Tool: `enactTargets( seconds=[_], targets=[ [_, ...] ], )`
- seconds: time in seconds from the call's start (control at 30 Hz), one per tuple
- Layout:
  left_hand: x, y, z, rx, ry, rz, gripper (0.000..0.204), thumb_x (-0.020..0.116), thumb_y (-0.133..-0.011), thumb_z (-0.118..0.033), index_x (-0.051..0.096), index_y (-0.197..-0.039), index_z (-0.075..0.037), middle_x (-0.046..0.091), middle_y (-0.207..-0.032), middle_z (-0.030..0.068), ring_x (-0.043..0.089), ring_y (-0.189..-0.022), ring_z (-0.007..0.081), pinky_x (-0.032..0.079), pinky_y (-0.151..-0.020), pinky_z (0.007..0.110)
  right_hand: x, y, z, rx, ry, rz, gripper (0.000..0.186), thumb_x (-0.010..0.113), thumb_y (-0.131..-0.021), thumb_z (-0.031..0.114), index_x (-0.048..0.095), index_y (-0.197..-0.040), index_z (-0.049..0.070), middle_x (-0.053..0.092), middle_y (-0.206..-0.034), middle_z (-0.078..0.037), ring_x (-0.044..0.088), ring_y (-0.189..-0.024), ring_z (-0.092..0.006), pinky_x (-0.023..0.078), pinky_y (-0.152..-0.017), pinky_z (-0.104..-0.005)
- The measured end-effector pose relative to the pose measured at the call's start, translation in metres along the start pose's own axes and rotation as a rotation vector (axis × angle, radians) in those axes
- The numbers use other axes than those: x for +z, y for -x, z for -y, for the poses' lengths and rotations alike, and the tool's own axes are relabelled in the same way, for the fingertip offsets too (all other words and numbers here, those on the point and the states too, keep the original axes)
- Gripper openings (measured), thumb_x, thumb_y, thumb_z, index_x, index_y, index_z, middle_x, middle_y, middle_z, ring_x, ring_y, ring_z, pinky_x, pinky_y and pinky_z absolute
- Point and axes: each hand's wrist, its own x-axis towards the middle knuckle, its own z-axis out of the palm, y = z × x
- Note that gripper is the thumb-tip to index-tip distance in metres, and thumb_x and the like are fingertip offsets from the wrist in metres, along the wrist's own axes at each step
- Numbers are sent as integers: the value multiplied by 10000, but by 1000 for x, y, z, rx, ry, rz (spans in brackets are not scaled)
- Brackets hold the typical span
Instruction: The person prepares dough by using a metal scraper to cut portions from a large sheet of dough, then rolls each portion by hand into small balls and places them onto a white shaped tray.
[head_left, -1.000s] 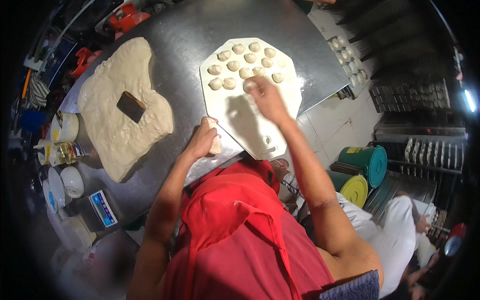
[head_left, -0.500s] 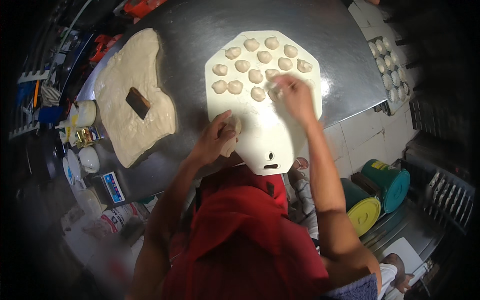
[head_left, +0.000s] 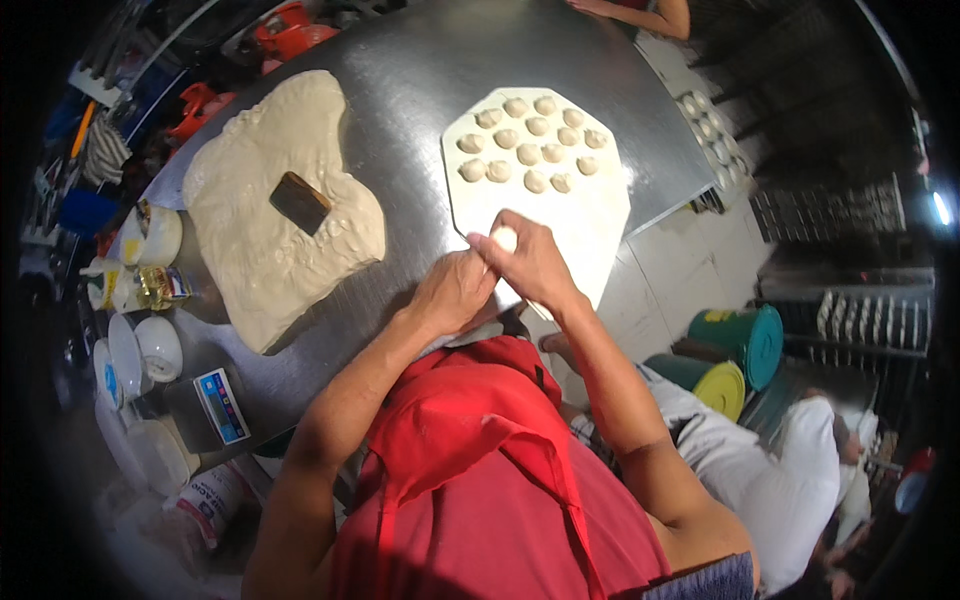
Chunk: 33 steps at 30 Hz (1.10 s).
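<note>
My hands meet over the near left part of a white octagonal board [head_left: 575, 220]. A small pale lump of dough [head_left: 506, 238] bulges out of my closed right hand [head_left: 535, 265], between thumb and forefinger. My left hand [head_left: 457, 290] is closed too and presses against the right; it held a piece of dough a moment ago, now hidden by the fingers. Several small dough balls [head_left: 529, 154] sit in loose rows on the board's far half. To the left lies a big slab of dough [head_left: 240, 190] with a dark flat scraper [head_left: 300, 203] resting on it.
A digital scale [head_left: 222, 408] stands at the left edge of the metal table [head_left: 405, 120], near white bowls [head_left: 158, 350] and containers. Another person's arm [head_left: 640, 15] is at the far edge. On the right are lidded bins [head_left: 750, 345] and a person in white trousers [head_left: 770, 460].
My right hand has come back from the dough balls to my left hand and closed round dough. The view has shifted, and another person's arm appears at the far edge.
</note>
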Motion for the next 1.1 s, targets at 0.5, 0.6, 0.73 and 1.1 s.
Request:
enactTargets(
  seconds=[0.5,0.6,0.73,1.1],
  targets=[
    [17,-67,45,-413,191,-58,411,542,-1052,-241,538,-1310,79,685,-1203,365,655,-1141,546,513,-956,563,-50,-56,-118,-38,-181,-242,326,767,-947,136,726,-1240,0,702,-1182,-126,731,-1001,-225,621,-873,-422],
    [46,-38,85,-645,536,-20,421,521,-1041,-174,499,-1392,57,624,-1249,252,680,-1075,305,561,-936,428,-112,-86,-206,136,111,-513,311,773,-973,128,725,-1260,17,697,-1228,-199,759,-968,-291,618,-810,-413],
    [56,-51,45,-560,442,19,512,576,-1095,-132,448,-1558,46,639,-1281,183,674,-1102,258,551,-973,377,-129,-114,-274,383,138,-316,326,792,-958,201,720,-1222,22,716,-1177,-225,720,-1043,-398,558,-948,-468],
    [25,-77,-6,-411,696,-71,624,648,-1085,-178,403,-1614,43,669,-1344,173,669,-1206,227,533,-1049,367,-34,-65,-94,-60,-417,221,319,765,-933,119,723,-1237,35,696,-1233,-163,691,-1138,-279,548,-946,-408]
  ],
)
